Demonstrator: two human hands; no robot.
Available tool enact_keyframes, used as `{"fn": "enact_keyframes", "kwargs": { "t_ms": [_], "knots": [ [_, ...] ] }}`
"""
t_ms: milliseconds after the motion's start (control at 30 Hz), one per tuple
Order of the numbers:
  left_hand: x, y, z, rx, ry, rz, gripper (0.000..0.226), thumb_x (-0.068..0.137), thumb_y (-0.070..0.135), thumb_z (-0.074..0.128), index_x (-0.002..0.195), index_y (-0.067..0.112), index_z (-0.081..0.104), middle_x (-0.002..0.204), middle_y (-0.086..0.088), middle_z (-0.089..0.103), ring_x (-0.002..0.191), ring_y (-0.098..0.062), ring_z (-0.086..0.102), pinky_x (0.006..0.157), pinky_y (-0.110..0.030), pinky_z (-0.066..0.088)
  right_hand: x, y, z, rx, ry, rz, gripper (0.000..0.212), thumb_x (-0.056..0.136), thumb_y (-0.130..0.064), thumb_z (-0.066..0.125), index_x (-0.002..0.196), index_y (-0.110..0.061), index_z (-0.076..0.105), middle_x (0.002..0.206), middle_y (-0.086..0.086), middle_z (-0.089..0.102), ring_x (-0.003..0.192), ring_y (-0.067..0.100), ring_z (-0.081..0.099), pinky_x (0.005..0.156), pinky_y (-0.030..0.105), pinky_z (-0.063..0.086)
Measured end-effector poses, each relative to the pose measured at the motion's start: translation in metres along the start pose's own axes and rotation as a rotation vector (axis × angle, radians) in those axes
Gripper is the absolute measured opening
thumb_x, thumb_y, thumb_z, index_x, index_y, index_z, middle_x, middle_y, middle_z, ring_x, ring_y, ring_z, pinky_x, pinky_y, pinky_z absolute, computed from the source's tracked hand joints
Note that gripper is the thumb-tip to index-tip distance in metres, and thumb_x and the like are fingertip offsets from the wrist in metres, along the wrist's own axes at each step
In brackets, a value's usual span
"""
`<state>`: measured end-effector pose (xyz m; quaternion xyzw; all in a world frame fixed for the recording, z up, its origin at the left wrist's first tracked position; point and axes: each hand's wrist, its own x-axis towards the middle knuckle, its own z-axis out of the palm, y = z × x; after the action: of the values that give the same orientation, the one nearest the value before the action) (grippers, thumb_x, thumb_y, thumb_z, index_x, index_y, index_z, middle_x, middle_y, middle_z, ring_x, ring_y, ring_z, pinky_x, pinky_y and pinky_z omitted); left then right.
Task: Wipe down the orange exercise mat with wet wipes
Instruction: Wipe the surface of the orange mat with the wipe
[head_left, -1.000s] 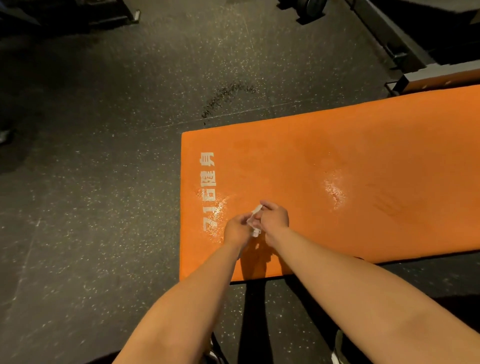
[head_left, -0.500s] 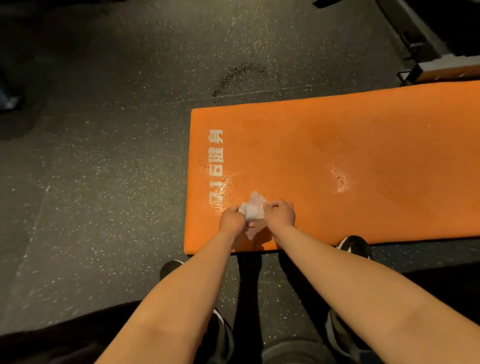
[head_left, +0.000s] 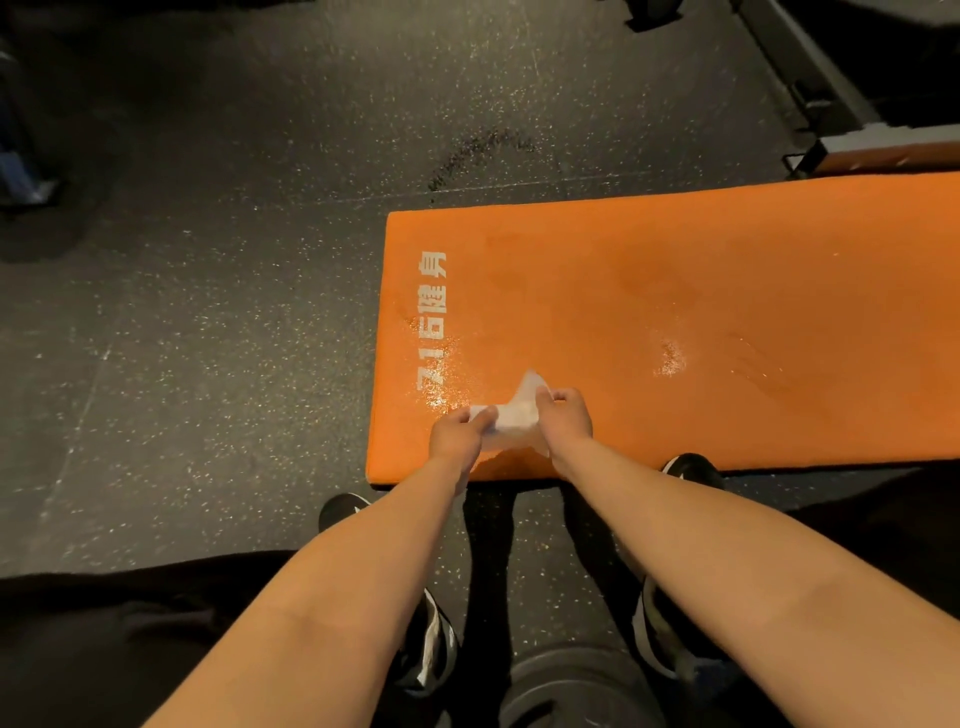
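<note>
One orange mat (head_left: 675, 291) on speckled dark floor (head_left: 208, 364)

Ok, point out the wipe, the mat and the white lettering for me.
wipe (head_left: 513, 415), head view, its middle stretch
mat (head_left: 727, 291), head view, bare orange top
lettering (head_left: 432, 326), head view, middle characters

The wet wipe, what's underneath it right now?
Under the wet wipe, pinched by the left hand and right hand, is the orange mat. The patch directly beneath is covered; contact cannot be told.
</note>
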<state>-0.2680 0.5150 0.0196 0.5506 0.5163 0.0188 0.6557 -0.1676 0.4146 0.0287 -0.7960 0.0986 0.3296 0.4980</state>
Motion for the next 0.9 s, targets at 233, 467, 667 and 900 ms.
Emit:
{"fn": "enact_keyframes", "kwargs": {
  "t_ms": [233, 467, 667, 900],
  "knots": [
    [-0.002, 0.011, -0.001, -0.007, 0.031, 0.053, 0.043, 0.095, 0.026, 0.069, 0.134, 0.015, 0.052, 0.119, 0.000, 0.054, 0.098, -0.021, 0.058, 0.079, -0.031, 0.047, -0.005, 0.008, -0.008, -0.080, -0.138, -0.088, 0.047, 0.097, -0.007, 0.064, 0.132, -0.031, 0.046, 0.130, 0.009, 0.056, 0.098, 0.025, 0.057, 0.067, 0.030, 0.043],
    [0.005, 0.001, 0.005, 0.170, -0.039, 0.114, 0.052, 0.087, -0.003, 0.067, 0.130, 0.023, 0.054, 0.116, -0.012, 0.062, 0.077, -0.019, 0.059, 0.064, -0.030, 0.050, 0.002, 0.013, -0.003, -0.346, -0.187, -0.196, 0.035, 0.095, -0.002, 0.063, 0.129, -0.013, 0.066, 0.139, 0.010, 0.061, 0.124, 0.026, 0.057, 0.098, 0.029, 0.044],
    [0.015, -0.001, 0.006, 0.248, 0.084, 0.112, 0.015, 0.098, 0.022, 0.063, 0.107, 0.012, 0.070, 0.099, -0.004, 0.066, 0.089, -0.022, 0.058, 0.076, -0.028, 0.043, 0.004, 0.018, 0.004, -0.462, -0.068, -0.240, 0.018, 0.099, -0.029, 0.062, 0.098, -0.016, 0.075, 0.142, 0.000, 0.039, 0.132, 0.028, 0.037, 0.104, 0.031, 0.033],
    [0.036, -0.029, -0.015, 0.189, 0.124, 0.059, 0.028, 0.090, 0.036, 0.072, 0.074, 0.013, 0.067, 0.083, -0.002, 0.065, 0.081, -0.025, 0.060, 0.069, -0.031, 0.049, 0.023, 0.027, 0.029, -0.467, -0.292, -0.205, 0.015, 0.102, -0.021, 0.056, 0.095, -0.017, 0.069, 0.100, 0.001, 0.067, 0.091, 0.020, 0.058, 0.068, 0.026, 0.039]
  ]
}}
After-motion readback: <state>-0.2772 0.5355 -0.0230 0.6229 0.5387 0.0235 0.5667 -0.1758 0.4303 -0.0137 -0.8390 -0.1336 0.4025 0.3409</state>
